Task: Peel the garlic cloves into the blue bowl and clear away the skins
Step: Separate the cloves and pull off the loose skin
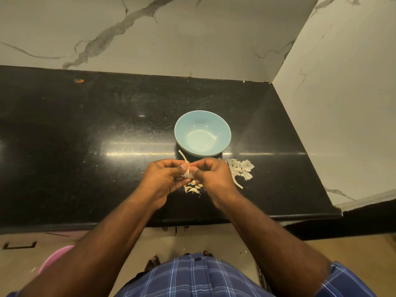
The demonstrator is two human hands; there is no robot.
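Left hand [165, 179]: it is above the near part of the table, fingers curled, and it pinches the garlic from the left side.
Right hand [211, 174]: it is close to the left hand, almost touching it, fingers curled, and it pinches the same garlic from the right side.
Garlic [188, 173]: a small pale piece between the two thumbs, held above the table; a thin dry stem [183, 156] rises from it and leans to the left. If it is one clove or a few cloves together, I cannot tell, because the fingers hide most of it.
Bowl [202, 133]: blue, upright on the table, just behind the hands; its inside looks bare.
Cloves [193, 188]: several small pieces lie on the table under the hands, partly hidden by them.
Skins [241, 168]: a loose pile of white flakes on the table, right of the right hand and near the front right of the bowl; one long curved strip [237, 183] lies at its near side.
Table [85, 136]: black and shiny, against a wall with marble pattern.
Floor: a pink round thing [56, 258] is at the lower left, partly behind the left arm.
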